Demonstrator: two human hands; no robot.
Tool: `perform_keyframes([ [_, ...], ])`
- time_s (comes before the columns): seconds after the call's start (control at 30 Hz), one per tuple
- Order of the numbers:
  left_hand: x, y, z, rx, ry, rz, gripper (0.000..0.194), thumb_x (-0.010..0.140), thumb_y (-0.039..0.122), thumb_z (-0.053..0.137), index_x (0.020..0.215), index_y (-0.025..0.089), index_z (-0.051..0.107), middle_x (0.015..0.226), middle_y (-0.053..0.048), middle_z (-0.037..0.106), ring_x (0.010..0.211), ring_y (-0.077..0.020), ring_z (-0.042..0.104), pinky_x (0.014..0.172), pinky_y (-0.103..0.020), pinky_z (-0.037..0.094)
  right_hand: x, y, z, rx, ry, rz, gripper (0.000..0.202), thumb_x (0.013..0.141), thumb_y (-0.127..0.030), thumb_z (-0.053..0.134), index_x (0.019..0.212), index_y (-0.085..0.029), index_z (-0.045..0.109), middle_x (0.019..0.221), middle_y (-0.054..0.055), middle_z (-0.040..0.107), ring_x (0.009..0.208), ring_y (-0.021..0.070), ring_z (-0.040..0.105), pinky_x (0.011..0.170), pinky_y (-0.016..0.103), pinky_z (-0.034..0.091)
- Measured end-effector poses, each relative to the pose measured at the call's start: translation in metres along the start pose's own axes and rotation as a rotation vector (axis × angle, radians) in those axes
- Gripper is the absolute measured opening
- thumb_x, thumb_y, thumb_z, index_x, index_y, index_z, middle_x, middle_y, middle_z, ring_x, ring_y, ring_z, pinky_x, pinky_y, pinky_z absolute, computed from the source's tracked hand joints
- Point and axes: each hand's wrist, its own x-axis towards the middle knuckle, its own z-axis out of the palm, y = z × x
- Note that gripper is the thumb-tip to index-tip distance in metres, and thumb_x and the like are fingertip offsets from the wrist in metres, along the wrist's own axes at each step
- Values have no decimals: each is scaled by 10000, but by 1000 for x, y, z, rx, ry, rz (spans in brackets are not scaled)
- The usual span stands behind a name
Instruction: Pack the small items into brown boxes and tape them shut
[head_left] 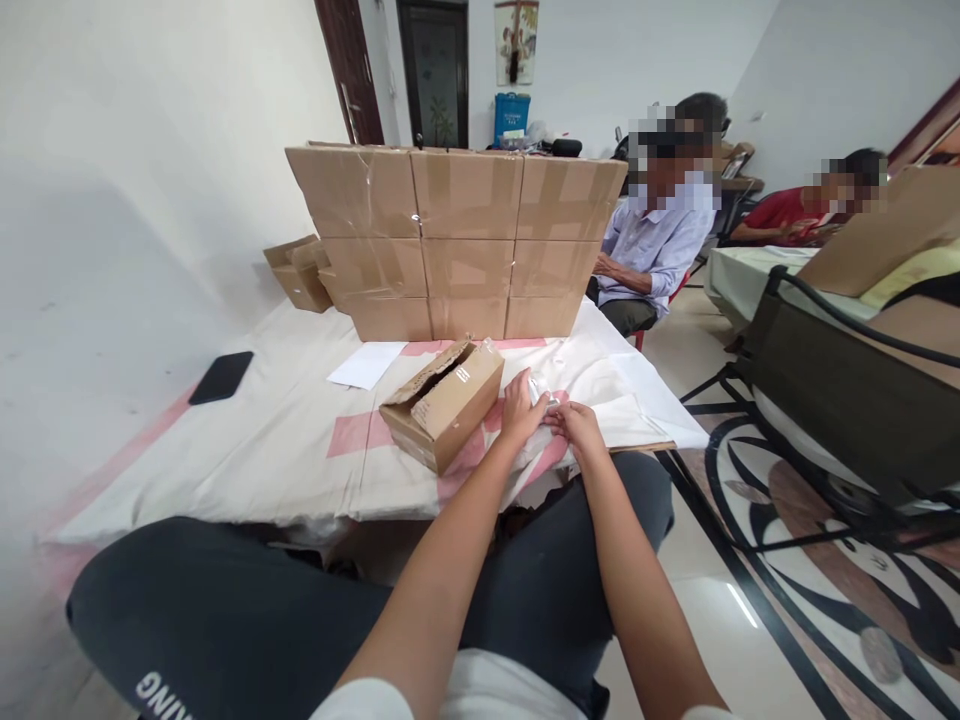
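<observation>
Close together over the table's near right part are my left hand point(523, 405) and my right hand point(577, 425). A small white object point(541, 394) sits between them; it is too small to make out exactly. My left hand is closed on it, and the fingers of my right hand pinch at its right end. Just left of my hands a cardboard box point(450, 405) rests at an angle, its top flaps slightly parted. What lies inside the box is hidden.
Stacked cartons point(469, 240) form a wall at the table's back. A white sheet point(366, 365) and a black flat object point(221, 378) lie to the left. A smaller open carton point(300, 275) stands back left. Two people sit on the right, beyond a folding chair point(840, 400).
</observation>
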Motion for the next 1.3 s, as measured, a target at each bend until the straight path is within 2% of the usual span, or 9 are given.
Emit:
perform_keyframes([
  [0.17, -2, 1, -1, 9, -12, 4, 829, 837, 372, 696, 1560, 265, 304, 1596, -85, 416, 1488, -269, 370, 1236, -416, 324, -1, 1, 0, -21, -14, -1, 240, 797, -160, 679, 623, -192, 516, 561, 19, 638, 528, 133, 659, 432, 170, 465],
  [0.3, -2, 3, -3, 5, -20, -9, 850, 815, 369, 714, 1555, 267, 309, 1604, -82, 407, 1488, -273, 372, 1238, -414, 323, -1, 1, -1, -58, -49, 27, 268, 816, -173, 698, 634, -198, 502, 531, 13, 622, 466, 140, 635, 419, 196, 477],
  [0.43, -2, 3, -3, -3, -25, -4, 859, 799, 359, 726, 1546, 266, 314, 1598, -81, 412, 1490, -265, 367, 1241, -388, 313, -2, 3, -4, -83, -90, 53, 210, 846, -195, 664, 681, -189, 533, 551, 29, 650, 408, 124, 590, 440, 224, 508],
  [0.53, -2, 2, -3, -3, -29, 1, 864, 790, 357, 736, 1542, 268, 319, 1595, -80, 413, 1488, -263, 365, 1243, -376, 310, -3, 6, -6, -106, -116, 57, 225, 872, -248, 624, 677, -192, 528, 409, -30, 517, 280, 81, 399, 340, 201, 359],
  [0.63, -2, 2, -2, 1, -31, 2, 870, 792, 373, 743, 1543, 250, 322, 1604, -95, 396, 1504, -270, 336, 1260, -379, 278, -2, 9, -8, -136, -136, 56, 255, 889, -266, 563, 649, -205, 502, 324, -79, 367, 247, 61, 239, 309, 201, 201],
  [0.87, 0, -3, -1, 10, -90, -4, 940, 778, 405, 775, 1570, 265, 288, 1656, -95, 321, 1542, -279, 284, 1270, -391, 261, 0, 12, -10, -207, -150, 39, 161, 828, -238, 567, 687, -214, 491, 370, -55, 463, 260, 65, 272, 320, 212, 153],
  [1.07, 3, -5, 1, 13, -136, -18, 970, 782, 410, 779, 1586, 266, 256, 1687, -102, 266, 1567, -280, 237, 1279, -403, 227, 1, 14, -8, -238, -150, 14, 163, 823, -224, 569, 708, -229, 453, 391, -52, 524, 249, 62, 296, 314, 203, 142],
  [1.17, 4, -5, 1, 8, -159, -55, 1004, 767, 412, 786, 1596, 272, 237, 1698, -102, 240, 1574, -292, 222, 1273, -403, 236, 0, 14, -7, -242, -150, 4, 174, 833, -231, 584, 727, -232, 446, 407, -54, 545, 243, 63, 315, 312, 201, 169],
  [1.3, 7, -4, -1, 6, -192, -153, 1150, 711, 469, 819, 1620, 244, 151, 1702, -151, 207, 1564, -342, 244, 1243, -430, 287, -1, 14, -8, -253, -149, -4, 168, 853, -220, 568, 747, -234, 440, 415, -45, 563, 240, 72, 337, 309, 207, 201],
])
